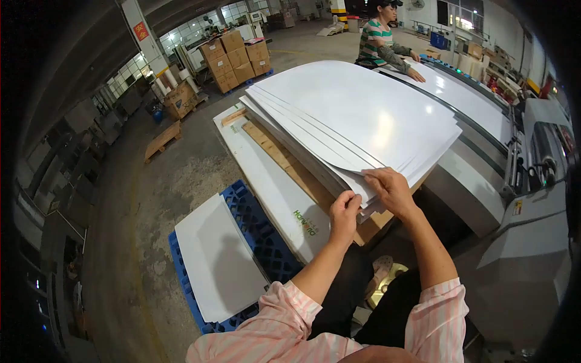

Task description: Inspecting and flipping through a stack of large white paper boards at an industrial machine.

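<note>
Over to the left, a blue pallet (261, 233) carries white paper (212, 257). Beside it, at the near corner of the stack of large white sheets (363, 115), the left hand (345, 213) is curled, though I can't tell if it pinches any; the right (390, 189) grips upper sheets there, near a grey machine (523, 242).

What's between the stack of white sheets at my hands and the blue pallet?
In the head view, a brown wooden strip beside the stack, then a long white panel nearer the blue pallet.
</note>
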Tool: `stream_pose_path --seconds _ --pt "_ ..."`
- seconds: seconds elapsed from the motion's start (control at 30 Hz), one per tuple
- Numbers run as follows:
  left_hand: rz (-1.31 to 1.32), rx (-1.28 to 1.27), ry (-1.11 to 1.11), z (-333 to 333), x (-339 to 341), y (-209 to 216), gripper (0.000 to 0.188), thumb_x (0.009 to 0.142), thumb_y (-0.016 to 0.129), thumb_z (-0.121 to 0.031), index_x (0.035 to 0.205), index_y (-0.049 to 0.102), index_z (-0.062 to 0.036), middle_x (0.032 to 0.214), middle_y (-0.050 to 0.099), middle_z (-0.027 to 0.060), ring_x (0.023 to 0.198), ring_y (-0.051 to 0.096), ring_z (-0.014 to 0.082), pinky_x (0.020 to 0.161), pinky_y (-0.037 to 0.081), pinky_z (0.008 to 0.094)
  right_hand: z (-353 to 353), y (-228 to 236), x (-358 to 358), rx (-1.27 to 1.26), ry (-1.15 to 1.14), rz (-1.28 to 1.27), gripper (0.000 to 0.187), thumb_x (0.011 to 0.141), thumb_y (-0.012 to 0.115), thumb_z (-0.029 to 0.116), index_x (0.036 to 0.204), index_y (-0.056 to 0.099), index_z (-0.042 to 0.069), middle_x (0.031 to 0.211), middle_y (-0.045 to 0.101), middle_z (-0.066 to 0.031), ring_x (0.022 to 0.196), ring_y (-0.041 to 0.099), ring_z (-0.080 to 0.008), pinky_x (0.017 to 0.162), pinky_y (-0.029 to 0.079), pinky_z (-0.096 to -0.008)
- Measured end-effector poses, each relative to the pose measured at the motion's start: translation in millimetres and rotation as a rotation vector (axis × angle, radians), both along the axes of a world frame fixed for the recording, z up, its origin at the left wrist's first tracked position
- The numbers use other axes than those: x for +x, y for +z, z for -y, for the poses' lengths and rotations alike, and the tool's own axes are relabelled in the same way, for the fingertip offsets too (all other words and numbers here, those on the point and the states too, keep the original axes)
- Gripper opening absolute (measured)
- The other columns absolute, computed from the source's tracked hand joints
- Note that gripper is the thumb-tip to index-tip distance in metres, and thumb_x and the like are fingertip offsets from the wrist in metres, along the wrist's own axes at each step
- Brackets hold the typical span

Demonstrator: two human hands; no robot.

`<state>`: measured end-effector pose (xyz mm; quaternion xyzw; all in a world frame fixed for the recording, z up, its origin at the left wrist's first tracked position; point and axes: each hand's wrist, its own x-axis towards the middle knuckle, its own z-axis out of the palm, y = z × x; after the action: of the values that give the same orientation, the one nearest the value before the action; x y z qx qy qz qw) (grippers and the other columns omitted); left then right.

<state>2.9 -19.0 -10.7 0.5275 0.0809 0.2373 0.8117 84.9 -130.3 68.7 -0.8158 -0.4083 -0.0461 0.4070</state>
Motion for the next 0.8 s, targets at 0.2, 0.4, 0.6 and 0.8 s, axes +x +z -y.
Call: stream_pose_path --seconds 0.2,0.4,0.6,0.8 --pt "0.007 -0.153 0.009 -0.3 -3.0 7.6 0.038 0.092 0.050 -0.029 0.121 0.052 -0.0040 0.096 0.054 -0.0012 0.080 0.049 0.0053 0.066 0.043 0.0200 4.7 -4.6 -2.0 0.049 0.128 0.286 0.033 0.086 0.051 0.029 0.100 0.063 0.002 0.103 0.061 -0.0137 0.096 0.053 -0.0308 0.084 0.042 -0.0376" --pt "0.030 -0.039 -0.004 5.8 0.0 13.8 0.034 0.088 0.055 -0.015 0.121 0.053 -0.0067 0.085 0.048 -0.0029 0.073 0.046 0.0046 0.065 0.046 0.0220 -3.9 -16.9 11.2 0.389 0.005 -0.238 0.039 0.086 0.055 0.035 0.099 0.062 -0.001 0.092 0.063 -0.0099 0.084 0.056 -0.0212 0.075 0.045 -0.0323" --pt "0.007 0.044 0.003 0.0 -4.1 2.0 0.040 0.085 0.054 -0.005 0.124 0.048 -0.0056 0.085 0.048 -0.0006 0.075 0.048 0.0068 0.066 0.048 0.0237 -8.8 -7.2 12.0 0.983 -0.093 -0.746 0.033 0.087 0.057 0.031 0.092 0.064 -0.001 0.085 0.063 -0.0069 0.078 0.056 -0.0133 0.068 0.045 -0.0283" --pt "0.146 -0.321 0.013 4.4 -7.3 22.7 0.066 0.090 0.046 -0.009 0.141 0.004 -0.0063 0.093 0.052 0.0049 0.075 0.054 0.0130 0.072 0.055 0.0346 -0.6 -8.4 0.3 0.138 0.024 -0.059 0.017 0.083 0.058 0.012 0.097 0.065 0.005 0.095 0.064 -0.0126 0.088 0.058 -0.0307 0.076 0.046 -0.0345"
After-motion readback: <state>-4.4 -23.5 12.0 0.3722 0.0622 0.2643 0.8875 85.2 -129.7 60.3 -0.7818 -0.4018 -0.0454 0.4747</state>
